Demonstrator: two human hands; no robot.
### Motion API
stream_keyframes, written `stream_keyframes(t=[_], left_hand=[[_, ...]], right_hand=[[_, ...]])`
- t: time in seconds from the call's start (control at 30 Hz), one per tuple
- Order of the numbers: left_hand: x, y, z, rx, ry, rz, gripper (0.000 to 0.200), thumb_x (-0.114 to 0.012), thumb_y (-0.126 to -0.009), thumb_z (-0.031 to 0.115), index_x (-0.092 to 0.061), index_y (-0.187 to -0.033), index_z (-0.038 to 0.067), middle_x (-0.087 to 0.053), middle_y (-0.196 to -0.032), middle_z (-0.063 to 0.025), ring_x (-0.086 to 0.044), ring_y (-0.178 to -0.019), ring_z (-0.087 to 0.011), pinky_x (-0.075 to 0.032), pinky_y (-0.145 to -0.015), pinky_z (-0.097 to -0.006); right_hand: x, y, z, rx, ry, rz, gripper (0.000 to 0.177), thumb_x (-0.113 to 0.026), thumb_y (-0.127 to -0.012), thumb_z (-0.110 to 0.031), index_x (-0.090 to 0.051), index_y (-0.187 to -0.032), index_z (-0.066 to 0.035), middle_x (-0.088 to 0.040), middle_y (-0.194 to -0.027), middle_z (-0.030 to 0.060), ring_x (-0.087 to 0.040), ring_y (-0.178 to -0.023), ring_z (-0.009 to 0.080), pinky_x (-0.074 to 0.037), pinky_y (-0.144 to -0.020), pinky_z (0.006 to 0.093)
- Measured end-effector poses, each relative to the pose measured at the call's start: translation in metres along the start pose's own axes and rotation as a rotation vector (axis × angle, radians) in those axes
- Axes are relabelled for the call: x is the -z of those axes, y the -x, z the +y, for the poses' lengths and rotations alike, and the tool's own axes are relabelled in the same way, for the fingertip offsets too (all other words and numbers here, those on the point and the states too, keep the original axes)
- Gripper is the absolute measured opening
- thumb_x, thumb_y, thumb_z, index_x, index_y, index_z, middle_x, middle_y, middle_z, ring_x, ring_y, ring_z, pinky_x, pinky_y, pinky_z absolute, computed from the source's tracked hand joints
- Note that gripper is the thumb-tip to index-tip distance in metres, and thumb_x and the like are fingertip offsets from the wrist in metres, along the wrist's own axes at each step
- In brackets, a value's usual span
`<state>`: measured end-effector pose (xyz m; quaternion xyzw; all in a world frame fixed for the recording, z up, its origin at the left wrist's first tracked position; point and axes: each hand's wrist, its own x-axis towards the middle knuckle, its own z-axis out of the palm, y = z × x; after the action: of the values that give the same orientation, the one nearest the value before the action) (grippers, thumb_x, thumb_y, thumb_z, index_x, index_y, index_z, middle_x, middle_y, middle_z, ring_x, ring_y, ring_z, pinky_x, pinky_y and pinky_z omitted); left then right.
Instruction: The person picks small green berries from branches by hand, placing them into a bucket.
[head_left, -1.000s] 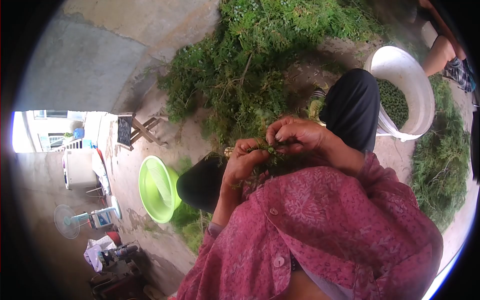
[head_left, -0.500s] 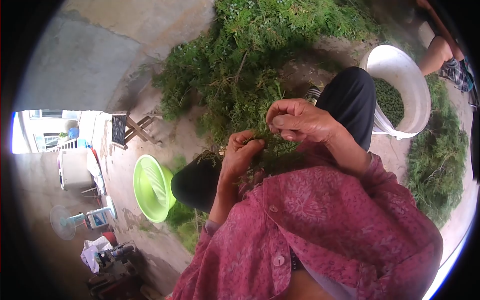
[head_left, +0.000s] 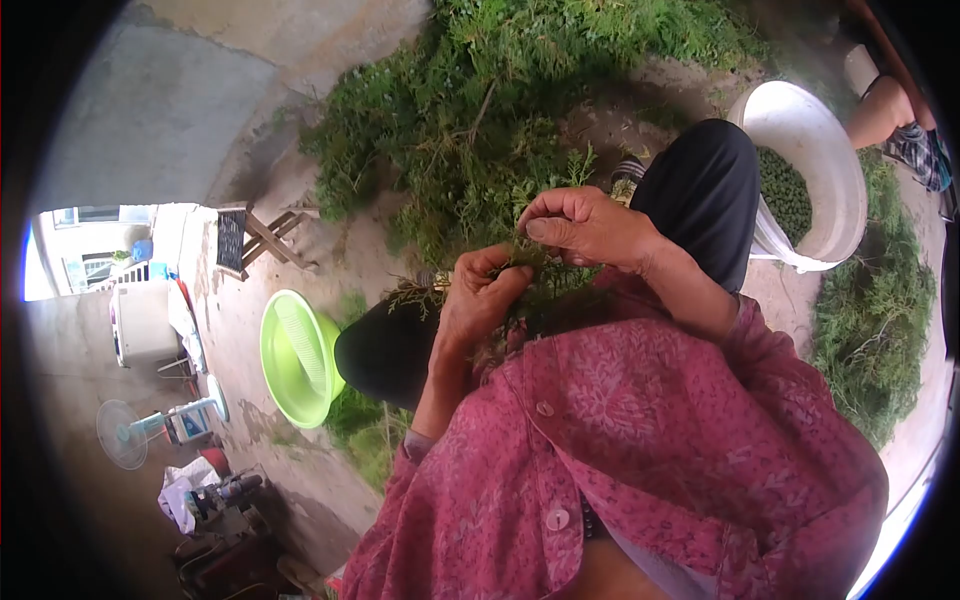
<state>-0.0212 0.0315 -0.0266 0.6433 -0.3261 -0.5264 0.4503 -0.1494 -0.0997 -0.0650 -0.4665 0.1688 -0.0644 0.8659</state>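
Note:
My left hand (head_left: 480, 297) is closed around an evergreen sprig (head_left: 548, 282), whose scaly green leaves spread over my lap. A thin tip of foliage (head_left: 408, 294) sticks out on the wrist side of that hand. Just beyond it, my right hand (head_left: 595, 232) is bent in a pinch, its fingertips close against the sprig. What the right fingertips hold is too small to make out. Past my knees lies a large heap of cut evergreen branches (head_left: 440, 130). A white bucket (head_left: 835, 190) beside my right knee contains many small green berries (head_left: 784, 195).
On my left stands a lime-green basin (head_left: 285, 375) with a ridged part inside. A folding stool (head_left: 262, 240) and a fan (head_left: 125, 435) are farther left. More branches (head_left: 875, 300) lie beyond the bucket, near another person's arm (head_left: 880, 115).
My right hand has moved slightly left and down toward the left hand, its fingertips now nearer the sprig. The left hand still grips the sprig. The view has shifted a little.

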Motion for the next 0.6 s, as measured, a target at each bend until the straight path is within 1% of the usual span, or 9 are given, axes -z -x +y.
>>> stream_keyframes(t=[0.07, 0.1, 0.2, 0.27, 0.3, 0.37, 0.5, 0.57, 0.6], left_hand=[[0.0, 0.001, 0.0, 0.011, 0.0, 0.019, 0.011, -0.052, -0.077, 0.007, -0.062, -0.079, 0.003, -0.055, -0.065, 0.0048, -0.046, -0.057, -0.0019, -0.037, -0.052, -0.0184], [0.001, 0.001, 0.0, 0.012, -0.02, 0.015, 0.012, -0.052, -0.077, 0.007, -0.062, -0.08, 0.003, -0.056, -0.066, 0.0045, -0.047, -0.057, -0.0018, -0.038, -0.053, -0.0182], [0.005, -0.001, -0.003, 0.01, -0.034, 0.034, 0.012, -0.051, -0.077, 0.006, -0.063, -0.08, 0.003, -0.056, -0.067, 0.0042, -0.047, -0.058, -0.0019, -0.038, -0.053, -0.0184], [0.005, -0.001, -0.001, 0.008, -0.031, 0.054, 0.012, -0.051, -0.077, 0.005, -0.062, -0.08, 0.003, -0.056, -0.067, 0.0042, -0.048, -0.058, -0.002, -0.038, -0.053, -0.0186], [0.003, 0.002, 0.004, 0.006, -0.005, 0.009, 0.012, -0.051, -0.077, 0.005, -0.062, -0.08, 0.002, -0.056, -0.067, 0.0041, -0.048, -0.059, -0.002, -0.039, -0.053, -0.0189], [0.001, 0.002, 0.007, 0.002, 0.02, -0.037, 0.012, -0.051, -0.077, 0.004, -0.062, -0.079, 0.002, -0.056, -0.067, 0.0041, -0.048, -0.059, -0.002, -0.039, -0.054, -0.0192], [-0.003, -0.004, -0.001, -0.03, -0.054, -0.006, 0.012, -0.051, -0.076, 0.004, -0.062, -0.078, 0.001, -0.056, -0.067, 0.0043, -0.048, -0.061, -0.0018, -0.039, -0.054, -0.019], [-0.002, -0.004, -0.003, -0.037, -0.13, 0.029, 0.012, -0.051, -0.076, 0.004, -0.062, -0.078, 0.001, -0.056, -0.067, 0.0044, -0.047, -0.061, -0.0017, -0.039, -0.055, -0.0188], [-0.001, -0.002, -0.004, -0.026, -0.179, 0.035, 0.011, -0.051, -0.075, 0.004, -0.061, -0.078, 0.0, -0.055, -0.067, 0.0043, -0.047, -0.061, -0.0019, -0.038, -0.054, -0.019]], right_hand=[[0.0, 0.001, -0.002, 0.043, 0.267, 0.011, 0.021, -0.062, -0.08, -0.023, -0.058, -0.09, -0.005, -0.053, -0.067, -0.0021, -0.043, -0.051, 0.0026, -0.036, -0.045, 0.0179], [0.001, 0.001, 0.001, 0.042, 0.266, 0.009, 0.021, -0.062, -0.08, -0.023, -0.058, -0.09, -0.005, -0.053, -0.067, -0.0021, -0.043, -0.051, 0.0026, -0.036, -0.045, 0.0179], [0.0, 0.002, 0.0, 0.074, 0.177, -0.049, 0.016, -0.059, -0.081, -0.018, -0.057, -0.087, -0.003, -0.052, -0.065, -0.0005, -0.041, -0.047, 0.0029, -0.034, -0.042, 0.0174], [-0.008, 0.01, -0.015, -0.125, -0.023, -0.02, 0.01, -0.057, -0.079, -0.011, -0.057, -0.084, -0.003, -0.052, -0.063, 0.0014, -0.039, -0.043, 0.0026, -0.031, -0.038, 0.0167], [-0.009, 0.012, -0.014, -0.124, -0.022, -0.021, 0.01, -0.057, -0.079, -0.011, -0.057, -0.084, -0.003, -0.052, -0.063, 0.0014, -0.039, -0.043, 0.0026, -0.031, -0.038, 0.0167], [-0.007, 0.014, -0.012, -0.168, -0.208, -0.057, 0.007, -0.055, -0.077, -0.007, -0.058, -0.081, -0.002, -0.052, -0.061, 0.0025, -0.038, -0.041, 0.0021, -0.028, -0.036, 0.0165], [-0.004, 0.013, -0.004, -0.117, -0.061, 0.025, 0.007, -0.055, -0.077, -0.007, -0.058, -0.082, -0.002, -0.051, -0.06, 0.0019, -0.039, -0.043, 0.0025, -0.028, -0.037, 0.0166], [0.009, 0.003, 0.017, 0.609, 0.769, 0.297, 0.008, -0.056, -0.078, -0.01, -0.058, -0.082, -0.003, -0.051, -0.059, 0.0016, -0.04, -0.044, 0.0031, -0.028, -0.038, 0.0161], [0.013, 0.004, 0.013, 0.61, 0.772, 0.298, 0.008, -0.056, -0.078, -0.01, -0.058, -0.082, -0.003, -0.051, -0.059, 0.0016, -0.04, -0.044, 0.0031, -0.028, -0.038, 0.0161]])
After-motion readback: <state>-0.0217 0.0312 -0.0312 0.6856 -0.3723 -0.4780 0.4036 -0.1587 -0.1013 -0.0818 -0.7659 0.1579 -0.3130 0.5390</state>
